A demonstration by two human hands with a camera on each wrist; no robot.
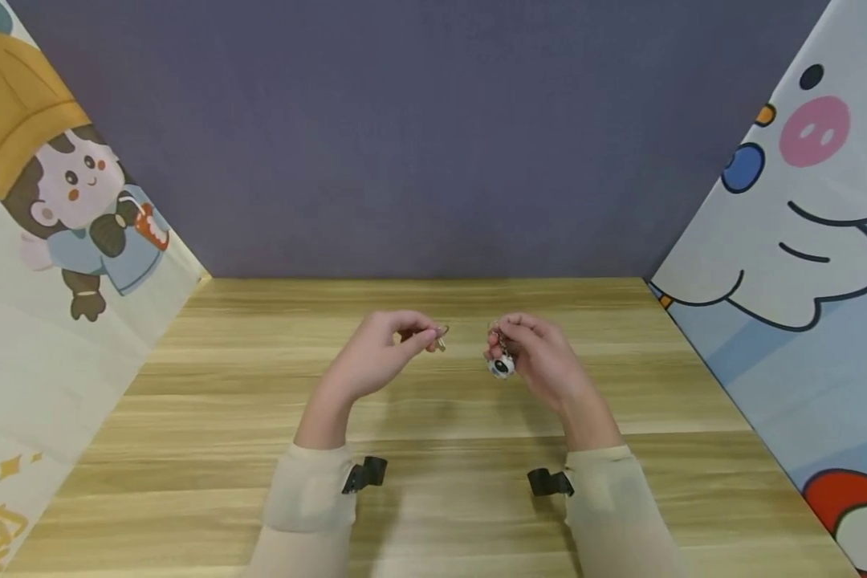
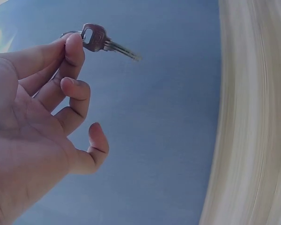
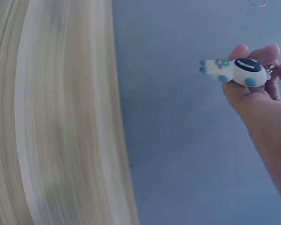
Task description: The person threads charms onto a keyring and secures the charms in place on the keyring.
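Note:
My left hand pinches a small ring between thumb and fingertip. From it hangs a metal key with a dark head; its blade looks doubled, so I cannot tell whether a second key lies behind it. My right hand pinches the short chain of a keychain charm. The charm is a white figure with a dark face panel and teal patches, lying against the curled fingers in the right wrist view. Both hands are raised over the table, a short gap apart.
A wood-grain table lies beneath the hands. Behind stands a dark grey-blue panel. Cartoon-printed panels flank the left and right sides. Part of a thin metal ring shows at the top of the right wrist view.

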